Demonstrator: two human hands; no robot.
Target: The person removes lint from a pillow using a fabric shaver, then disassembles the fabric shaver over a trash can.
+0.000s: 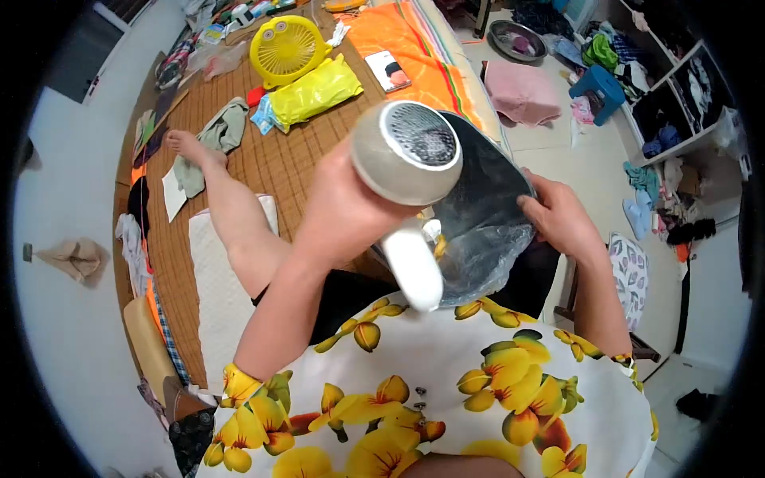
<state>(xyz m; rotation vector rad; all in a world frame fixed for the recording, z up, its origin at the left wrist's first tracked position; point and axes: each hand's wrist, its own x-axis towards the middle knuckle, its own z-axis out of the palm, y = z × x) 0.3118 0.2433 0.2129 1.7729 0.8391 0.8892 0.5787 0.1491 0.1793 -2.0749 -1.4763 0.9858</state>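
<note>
My left hand [347, 203] is wrapped round a rounded grey and white device [406, 151], with its round meshed face turned up and its white handle pointing down toward my lap. My right hand [558, 215] pinches the right rim of a dark plastic bag [486, 199]. The bag stands open over my lap, partly behind the device. Inside it, small white and yellow scraps [434, 235] show beside the handle. The fingers round the device are partly hidden behind it.
A yellow fan [287, 49], a yellow packet [317, 92] and a white box [388, 72] lie on the brown mat [171, 239]. Rightward on the floor are a pink cloth-covered item [522, 92], a blue stool [598, 92] and a metal basin [516, 40].
</note>
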